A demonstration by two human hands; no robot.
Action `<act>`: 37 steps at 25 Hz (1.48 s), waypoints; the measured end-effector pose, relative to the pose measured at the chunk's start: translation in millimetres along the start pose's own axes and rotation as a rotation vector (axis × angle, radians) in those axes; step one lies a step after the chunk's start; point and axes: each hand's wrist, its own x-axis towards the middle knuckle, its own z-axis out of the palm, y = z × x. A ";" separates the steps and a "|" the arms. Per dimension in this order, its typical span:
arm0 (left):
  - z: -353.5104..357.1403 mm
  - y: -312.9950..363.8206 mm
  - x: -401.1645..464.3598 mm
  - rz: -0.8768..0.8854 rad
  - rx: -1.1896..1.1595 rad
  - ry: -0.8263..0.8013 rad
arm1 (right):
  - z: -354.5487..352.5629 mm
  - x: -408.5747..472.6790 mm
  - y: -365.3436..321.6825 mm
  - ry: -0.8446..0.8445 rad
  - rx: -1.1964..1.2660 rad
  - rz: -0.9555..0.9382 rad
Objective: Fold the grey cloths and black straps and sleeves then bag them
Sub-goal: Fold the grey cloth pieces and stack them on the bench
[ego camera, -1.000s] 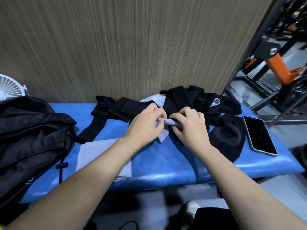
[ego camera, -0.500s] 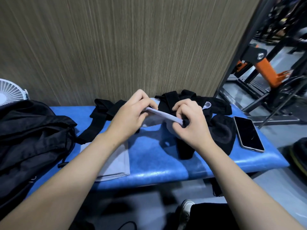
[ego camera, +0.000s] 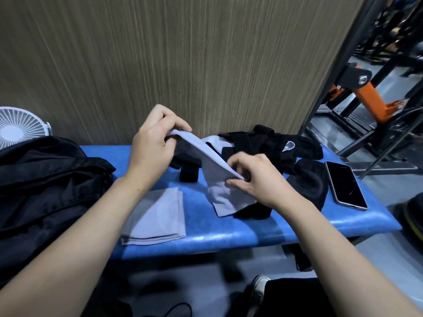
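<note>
Behind your hands a brown wood-grain wall (ego camera: pixel 183 53) fills the upper frame, and a blue padded bench (ego camera: pixel 206 239) runs across the middle. Your left hand (ego camera: pixel 152 147), at centre and raised off the bench, pinches one upper corner of a grey cloth (ego camera: pixel 215 177) between thumb and curled fingers. Your right hand (ego camera: pixel 256 179), lower and to the right, pinches the cloth's other corner the same way, so the cloth slopes between them and its free end hangs down to the bench. Half a second ago the cloth was a tight bunched strip between hands held close together; now the hands are apart, the left one higher, and the cloth is spread open. A folded grey cloth (ego camera: pixel 158 216) lies flat near the front edge, lower left of centre. The pile of black straps and sleeves (ego camera: pixel 274 145) sits against the wall, right of centre. At the left edge lies the black bag (ego camera: pixel 45 191), with a white fan (ego camera: pixel 18 126) behind it. A phone (ego camera: pixel 345 185) rests face up at the bench's right end.
</note>
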 end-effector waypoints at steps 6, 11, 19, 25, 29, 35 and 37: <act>-19.6 -16.8 0.2 -0.053 -0.035 0.117 | 0.3 -4.1 10.7 0.069 -0.013 0.089; -54.8 -29.8 -17.3 -0.004 -0.020 0.019 | -2.6 -6.8 1.2 0.231 -0.053 0.104; -114.4 -58.4 -83.9 0.141 0.114 -0.321 | 22.8 -14.7 -21.1 0.218 0.247 -0.046; -102.9 -78.1 -128.7 0.120 0.218 -0.587 | 52.2 -26.5 1.8 -0.090 0.095 -0.084; -101.4 -79.1 -131.5 0.046 0.194 -0.638 | 63.3 -33.2 5.2 -0.264 0.033 -0.077; -106.9 -66.1 -126.6 0.089 0.245 -0.583 | 53.0 -35.7 3.2 -0.420 0.111 0.015; -102.4 -62.6 -120.2 0.104 0.246 -0.528 | 46.7 -34.8 1.4 -0.380 0.155 0.027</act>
